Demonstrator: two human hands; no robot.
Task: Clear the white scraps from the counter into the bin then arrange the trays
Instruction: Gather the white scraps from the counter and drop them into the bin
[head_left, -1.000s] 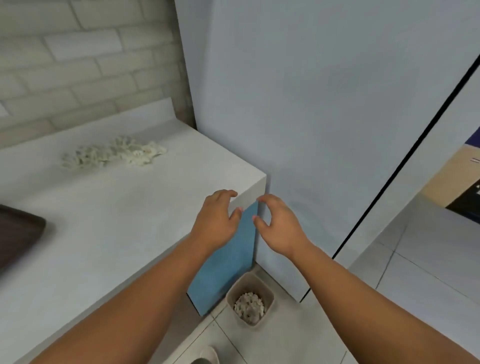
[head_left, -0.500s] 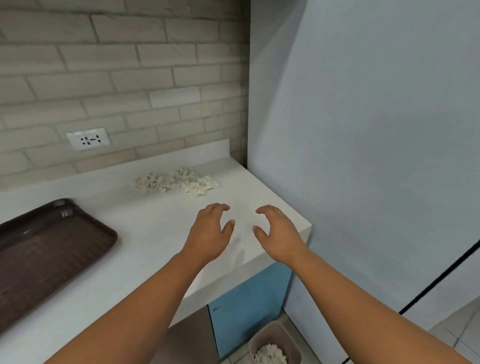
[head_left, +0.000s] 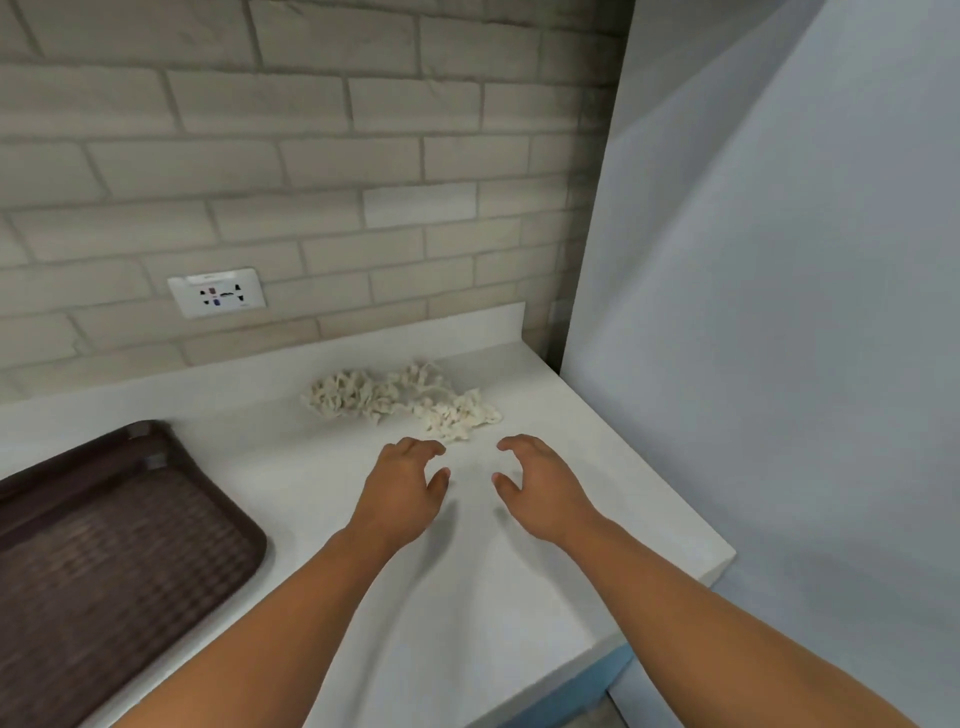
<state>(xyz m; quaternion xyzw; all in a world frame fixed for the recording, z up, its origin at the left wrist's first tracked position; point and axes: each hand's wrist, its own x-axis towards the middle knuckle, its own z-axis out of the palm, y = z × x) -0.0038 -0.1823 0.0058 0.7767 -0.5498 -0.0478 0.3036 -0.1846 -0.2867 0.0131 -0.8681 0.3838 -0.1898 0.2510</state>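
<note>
A heap of white scraps (head_left: 402, 400) lies on the white counter (head_left: 291, 467) near its back right corner. My left hand (head_left: 402, 493) and my right hand (head_left: 540, 488) hover side by side just in front of the heap, palms down, fingers curled and apart, holding nothing. Dark brown trays (head_left: 104, 561), one stacked on another, sit on the counter at the left. The bin is out of view.
A brick wall with a white socket (head_left: 217, 292) backs the counter. A tall pale-blue panel (head_left: 779, 364) stands close against the counter's right end. The blue cabinet front (head_left: 587, 686) shows below the counter edge.
My view has swung up from the floor bin to the counter. Both hands have moved forward over the counter toward the scraps, still empty.
</note>
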